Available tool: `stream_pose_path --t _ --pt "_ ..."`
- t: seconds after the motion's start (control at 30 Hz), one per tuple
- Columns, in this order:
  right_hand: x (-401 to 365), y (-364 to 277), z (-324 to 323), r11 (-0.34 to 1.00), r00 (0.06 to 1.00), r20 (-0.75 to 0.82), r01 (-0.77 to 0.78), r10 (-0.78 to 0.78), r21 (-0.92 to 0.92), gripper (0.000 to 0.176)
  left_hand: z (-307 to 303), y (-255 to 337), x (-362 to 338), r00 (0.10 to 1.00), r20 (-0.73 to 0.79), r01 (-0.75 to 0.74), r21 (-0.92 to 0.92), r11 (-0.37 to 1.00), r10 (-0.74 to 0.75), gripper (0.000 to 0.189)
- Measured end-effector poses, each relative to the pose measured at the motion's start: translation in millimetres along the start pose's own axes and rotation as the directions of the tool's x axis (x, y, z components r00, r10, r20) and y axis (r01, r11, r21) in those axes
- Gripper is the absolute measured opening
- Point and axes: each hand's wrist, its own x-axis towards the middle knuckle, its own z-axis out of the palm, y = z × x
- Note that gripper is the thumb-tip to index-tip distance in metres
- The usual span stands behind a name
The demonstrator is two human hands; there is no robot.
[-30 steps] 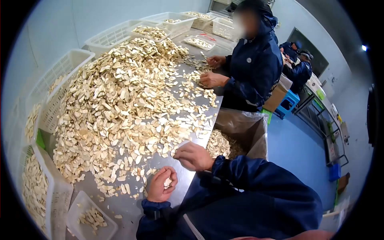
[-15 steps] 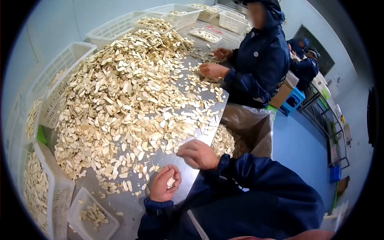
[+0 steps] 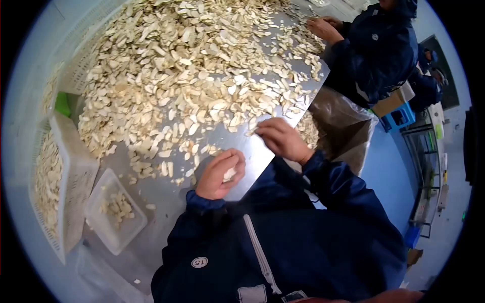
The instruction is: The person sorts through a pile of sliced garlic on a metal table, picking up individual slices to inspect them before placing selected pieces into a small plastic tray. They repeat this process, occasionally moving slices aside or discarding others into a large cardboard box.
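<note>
A large heap of pale, flat dried slices [image 3: 187,55] covers much of the metal table [image 3: 174,204]. My left hand [image 3: 221,174] is curled, palm inward, around whitish slices [image 3: 230,173] that show between thumb and fingers. To its right, my right hand [image 3: 285,140] hovers low over the table edge with its fingers bent and held together. Loose slices lie right by those fingertips; whether one is pinched there is hidden.
Left stand a white perforated crate [image 3: 76,171] of slices and a small white tray [image 3: 96,214] with some slices. A lined box [image 3: 348,134] holding slices sits below the table's right edge. Across the corner, a co-worker [image 3: 379,50] handles slices. Behind is a blue stool [image 3: 399,117].
The view has tilted down, so the heap and co-worker sit higher in it. My left hand stays curled around its slices. My right hand has drawn away from the left, along the table edge.
</note>
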Motion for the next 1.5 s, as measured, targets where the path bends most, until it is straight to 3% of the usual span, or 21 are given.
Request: stream_pose_path --t 0.13,0.23,0.33,0.4,0.47,0.57,0.67,0.73,0.8,0.9,1.0,1.1,1.23,1.33,1.37,1.43,1.5 --pt "-7.9 20.5 -29.8 0.957 0.978 -0.136 -0.183 0.155 -0.223 0.025 -1.0 -1.1 -5.4 0.996 -0.052 -0.078 -0.143 0.987 0.071 0.013" --pt "7.7 16.3 -29.7 0.932 0.963 -0.195 -0.235 0.185 -0.275 0.028 2.1 3.8 -19.3 0.991 -0.096 -0.111 -0.188 0.976 0.095 0.014" --pt "37.7 3.5 -19.3 0.878 0.945 -0.197 -0.316 0.26 -0.359 0.037 -11.1 15.6 -30.6 0.987 -0.101 -0.142 -0.192 0.971 0.124 0.015" --pt "44.6 30.2 -19.2 0.877 0.94 -0.165 -0.338 0.299 -0.342 0.036 -13.3 23.6 -32.4 0.98 -0.143 -0.167 -0.182 0.969 0.142 0.014" --pt "47.6 59.2 -33.2 0.879 0.949 -0.187 -0.306 0.253 -0.364 0.018 -15.1 27.2 -26.4 0.972 -0.179 -0.188 -0.201 0.961 0.153 0.014" --pt "51.0 67.0 -52.7 0.814 0.902 -0.195 -0.433 0.386 -0.388 0.015 -14.3 29.5 -12.4 0.972 -0.172 -0.199 -0.242 0.95 0.159 0.014" --pt "63.6 46.4 -49.0 0.853 0.898 -0.231 -0.43 0.373 -0.294 0.016 -10.4 27.7 -0.7 0.981 -0.146 -0.162 -0.259 0.952 0.127 0.015" --pt "65.2 37.8 -37.5 0.914 0.945 -0.1 -0.326 0.311 -0.242 0.035 -14.9 24.5 4.3 0.988 -0.101 -0.135 -0.244 0.96 0.113 0.015" --pt "65.5 31.5 -35.6 0.912 0.953 -0.061 -0.303 0.298 -0.278 0.042 -24.0 20.0 6.4 0.991 -0.068 -0.127 -0.256 0.958 0.113 0.015" --pt "55.4 39.1 -49.8 0.861 0.879 -0.153 -0.475 0.452 -0.184 0.046 -29.4 19.3 7.6 0.993 -0.039 -0.119 -0.261 0.958 0.113 0.015" --pt "39.0 50.7 -63.8 0.816 0.878 -0.211 -0.478 0.429 -0.326 0.031 -28.7 18.4 8.0 0.995 -0.028 -0.102 -0.206 0.973 0.098 0.017" --pt "43.2 36.1 -53.2 0.882 0.906 -0.131 -0.421 0.401 -0.212 0.014 -26.5 18.2 9.7 0.996 -0.006 -0.09 -0.151 0.984 0.091 0.018" --pt "56.7 31.8 -38.5 0.892 0.94 -0.108 -0.342 0.325 -0.294 0.016 -17.1 20.3 -1.2 0.99 -0.024 -0.14 -0.143 0.98 0.138 0.018" --pt "58.0 41.9 -35.1 0.891 0.944 -0.103 -0.329 0.312 -0.313 0.016 -14.2 19.1 -22.9 0.966 0.025 -0.253 -0.066 0.965 0.256 0.017" --pt "57.6 43.4 -33.9 0.89 0.946 -0.1 -0.324 0.308 -0.322 0.016 -16.0 23.9 -35.4 0.982 -0.047 -0.188 -0.095 0.978 0.184 0.016" --pt "57.4 46.3 -35.1 0.872 0.954 -0.078 -0.297 0.29 -0.389 0.017 -20.5 21.2 -51.2 0.974 -0.132 -0.195 -0.087 0.977 0.183 0.017" --pt "69.9 30.6 -38.6 0.784 0.784 -0.016 -0.621 0.621 -0.012 0.018 -27.4 18.0 -56.2 0.973 -0.147 -0.197 -0.106 0.975 0.181 0.018"
